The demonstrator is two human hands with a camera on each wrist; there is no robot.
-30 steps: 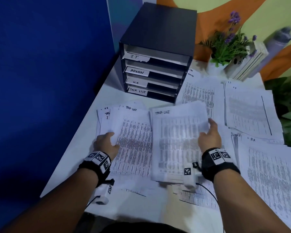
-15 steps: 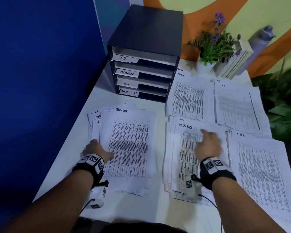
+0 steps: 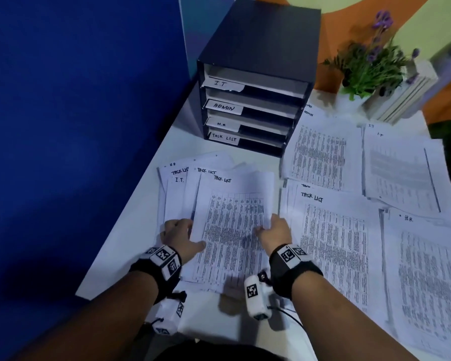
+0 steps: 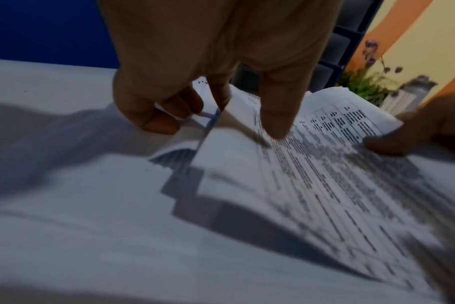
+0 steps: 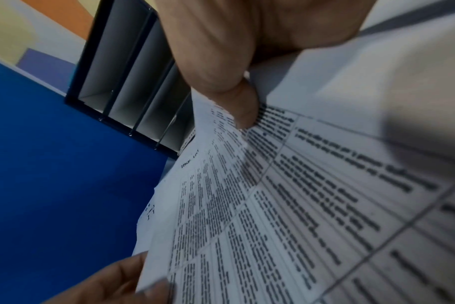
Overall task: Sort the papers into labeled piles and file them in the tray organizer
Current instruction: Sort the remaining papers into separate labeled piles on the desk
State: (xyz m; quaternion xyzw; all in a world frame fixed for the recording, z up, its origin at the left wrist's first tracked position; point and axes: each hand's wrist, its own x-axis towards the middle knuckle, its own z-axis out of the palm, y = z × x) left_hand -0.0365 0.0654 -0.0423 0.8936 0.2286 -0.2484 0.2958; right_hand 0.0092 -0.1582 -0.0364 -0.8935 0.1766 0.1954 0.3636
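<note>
Back from the sorted task-list pile (image 3: 331, 256), right hand (image 3: 274, 230) joins left hand (image 3: 180, 235) in pinching the unsorted stack's top sheet (image 3: 232, 225) (still sorting), next bound rightward.

The head view looks forward and down over the tabletop (image 3: 130, 230). Each wrist view sits close, facing along its fingers — all three share the top sheet (image 3: 232, 230) and organizer (image 3: 258, 61).
</note>
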